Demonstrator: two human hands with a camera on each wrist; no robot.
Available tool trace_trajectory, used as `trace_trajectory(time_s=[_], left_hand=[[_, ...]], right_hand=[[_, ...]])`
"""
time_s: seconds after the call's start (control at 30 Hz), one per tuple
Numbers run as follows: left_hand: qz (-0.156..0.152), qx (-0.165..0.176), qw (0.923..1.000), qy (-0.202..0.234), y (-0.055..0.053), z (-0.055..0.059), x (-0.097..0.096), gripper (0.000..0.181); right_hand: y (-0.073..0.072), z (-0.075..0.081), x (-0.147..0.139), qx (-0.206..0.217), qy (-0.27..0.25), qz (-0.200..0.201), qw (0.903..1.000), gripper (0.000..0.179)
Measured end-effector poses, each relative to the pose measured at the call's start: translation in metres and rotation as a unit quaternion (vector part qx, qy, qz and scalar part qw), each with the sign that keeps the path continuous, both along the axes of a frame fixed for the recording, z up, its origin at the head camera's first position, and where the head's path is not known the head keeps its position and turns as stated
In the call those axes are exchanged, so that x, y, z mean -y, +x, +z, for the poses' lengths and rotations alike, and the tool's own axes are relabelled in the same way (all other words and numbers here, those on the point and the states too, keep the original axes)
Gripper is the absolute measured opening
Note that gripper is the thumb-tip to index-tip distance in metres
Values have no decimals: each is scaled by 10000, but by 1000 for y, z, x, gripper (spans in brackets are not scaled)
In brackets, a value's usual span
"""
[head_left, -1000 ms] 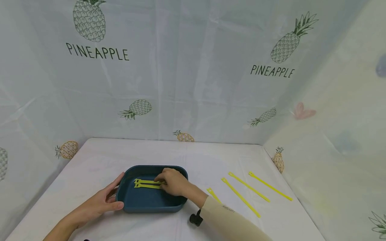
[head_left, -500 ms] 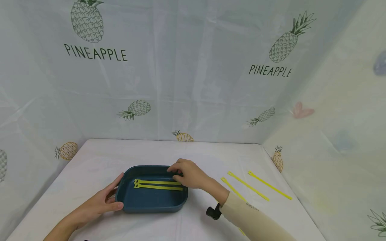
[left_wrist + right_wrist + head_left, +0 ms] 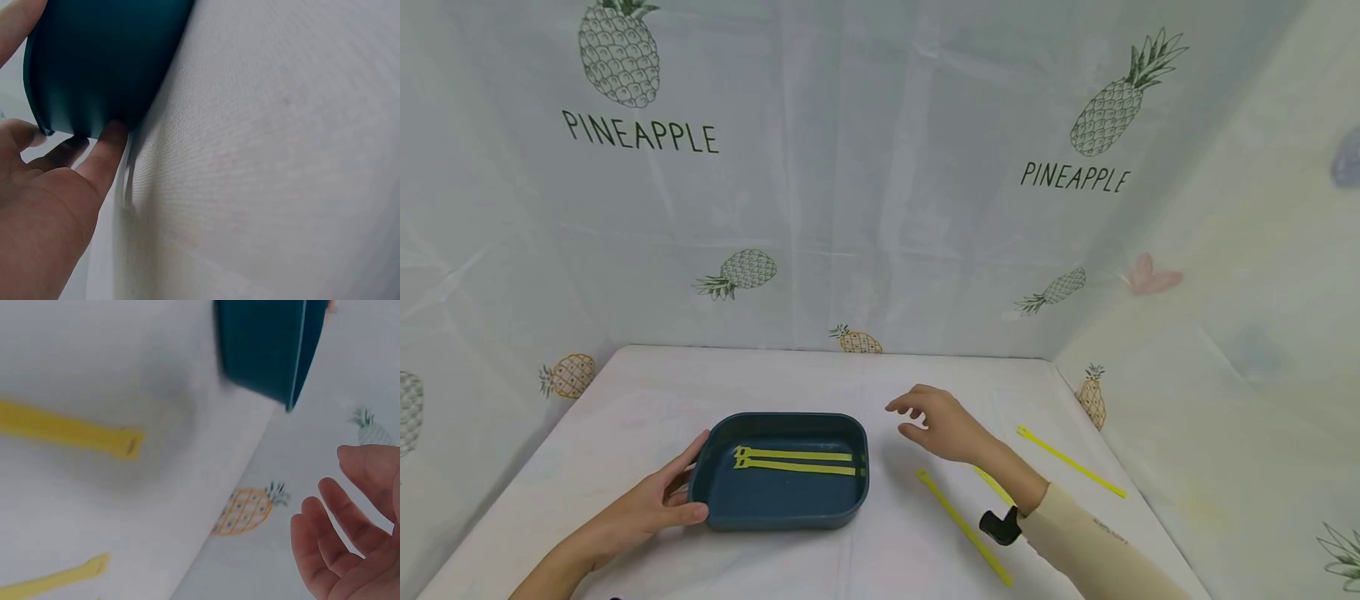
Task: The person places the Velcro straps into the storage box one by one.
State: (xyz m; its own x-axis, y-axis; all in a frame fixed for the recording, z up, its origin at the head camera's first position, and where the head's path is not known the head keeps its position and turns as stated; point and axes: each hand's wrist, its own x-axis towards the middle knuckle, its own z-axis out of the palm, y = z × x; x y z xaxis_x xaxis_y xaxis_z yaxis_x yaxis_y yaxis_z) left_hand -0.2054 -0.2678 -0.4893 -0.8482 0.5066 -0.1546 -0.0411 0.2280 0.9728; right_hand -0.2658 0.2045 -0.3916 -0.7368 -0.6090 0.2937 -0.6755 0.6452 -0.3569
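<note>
My left hand holds the left end of a dark blue tray, thumb at the near corner and fingers along the side. In the left wrist view its fingertips touch the outer wall of the tray. Two yellow cable ties with slotted heads lie side by side inside, a far one and a near one. My right hand is raised right of the tray, fingers loosely bent, holding nothing. Below it lies another yellow cable tie; a second tie is partly hidden by the arm.
Farther right lies a yellow cable tie. A black wrist-worn device sits at the right sleeve. The white table meets a pineapple-printed curtain at the back and sides.
My right hand has let go of a cable tie in the tray, lifted out and moved right over the loose ties. My left hand and the tray have stayed in place.
</note>
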Motion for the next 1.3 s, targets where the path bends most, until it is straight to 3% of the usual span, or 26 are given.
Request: trace_trajectory(time_s=[0.33, 0.67, 0.97, 1.3], left_hand=[[64, -15, 9999, -81, 1, 1, 0, 104], [58, -4, 10000, -77, 1, 1, 0, 103], [83, -18, 9999, -106, 0, 1, 0, 103], [103, 27, 9999, -87, 2, 2, -1, 104]], right_hand=[[6, -15, -74, -146, -4, -390, 9991, 32], [8, -22, -139, 116, -5, -1086, 9940, 35], [7, -33, -182, 412, 153, -1276, 9909, 40], [1, -55, -219, 349, 409, -1506, 9871, 38]])
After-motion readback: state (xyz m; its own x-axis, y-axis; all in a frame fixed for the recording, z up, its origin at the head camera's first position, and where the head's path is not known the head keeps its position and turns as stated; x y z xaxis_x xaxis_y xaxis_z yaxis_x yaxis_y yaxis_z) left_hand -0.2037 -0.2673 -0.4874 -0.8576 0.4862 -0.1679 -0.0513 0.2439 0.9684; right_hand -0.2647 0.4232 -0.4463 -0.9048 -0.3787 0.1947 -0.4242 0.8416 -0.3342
